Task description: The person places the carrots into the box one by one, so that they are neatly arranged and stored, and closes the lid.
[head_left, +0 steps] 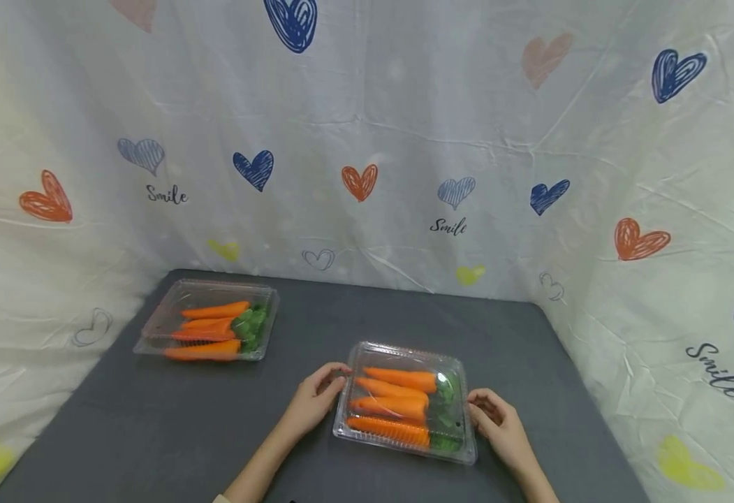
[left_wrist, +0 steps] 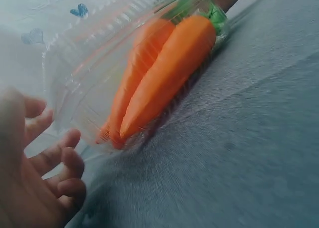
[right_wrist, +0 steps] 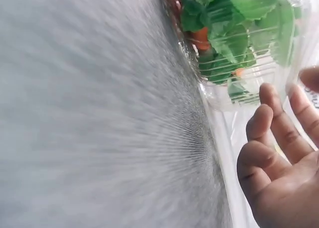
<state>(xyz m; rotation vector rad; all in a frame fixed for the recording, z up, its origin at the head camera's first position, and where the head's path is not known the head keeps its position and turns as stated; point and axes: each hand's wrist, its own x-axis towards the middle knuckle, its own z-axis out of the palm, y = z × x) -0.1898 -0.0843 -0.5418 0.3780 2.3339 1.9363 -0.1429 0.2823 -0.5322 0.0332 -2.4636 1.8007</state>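
A clear plastic clamshell box (head_left: pixel 404 355) with its lid down lies on the grey table. Inside it are several orange carrots (head_left: pixel 398 406) and green leaves (head_left: pixel 447 412) along the right side. My left hand (head_left: pixel 312 398) is at the box's left edge, fingers loosely bent and fingertips close to the wall. On the opposite side, my right hand (head_left: pixel 495 426) has its fingertips right at the right edge, beside the leafy end. In the right wrist view the fingers (right_wrist: pixel 286 130) are bent and spread near the box's ribbed corner. Neither hand wraps round the box.
Another clear box (head_left: pixel 162 325) of carrots and leaves stands at the far left of the table (head_left: pixel 316 314). A white curtain (head_left: pixel 398 126) printed with hearts and the word Smile hangs behind the table and along both sides.
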